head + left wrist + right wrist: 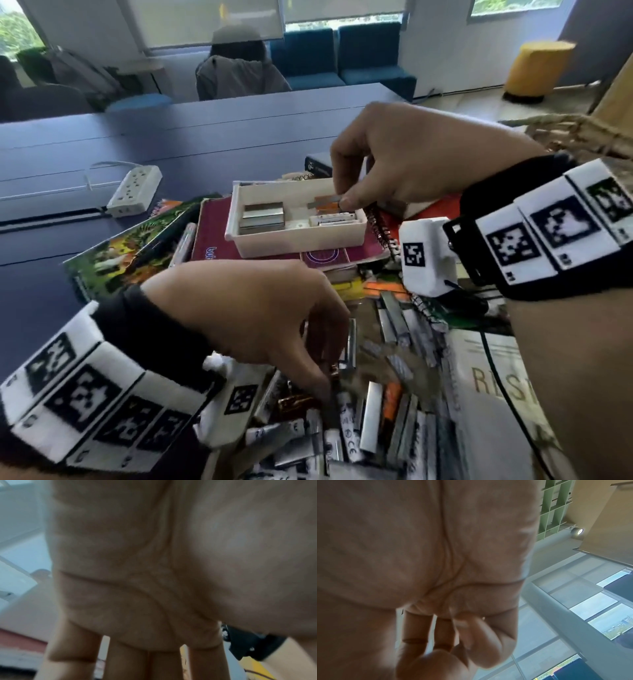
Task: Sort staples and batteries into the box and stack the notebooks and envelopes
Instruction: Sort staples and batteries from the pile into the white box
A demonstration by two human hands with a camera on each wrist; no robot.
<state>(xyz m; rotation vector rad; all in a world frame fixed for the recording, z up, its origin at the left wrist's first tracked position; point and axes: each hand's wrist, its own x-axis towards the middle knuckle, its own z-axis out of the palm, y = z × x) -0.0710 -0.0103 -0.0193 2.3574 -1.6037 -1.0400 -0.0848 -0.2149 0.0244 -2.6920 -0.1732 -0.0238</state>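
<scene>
R hand: right hand (404, 161) was over the white box (298, 236), thumb & fingers pinching a grey staple strip (323, 202) above an orange item.
L hand: left hand (260, 308) reached down into the loose pile (359, 421) of staples & batteries; fingertips blurred, can't tell if it gripped anything.
Box: sat on a maroon notebook (219, 236); staple blocks (262, 219) left, batteries (335, 218) right.
Wrist views: palms filled them, fingertips cut off.

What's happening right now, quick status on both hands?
Right hand pinching grey staple strip over white plastic box. Left hand reaching into loose staple-and-battery pile. Nothing blocking.
</scene>
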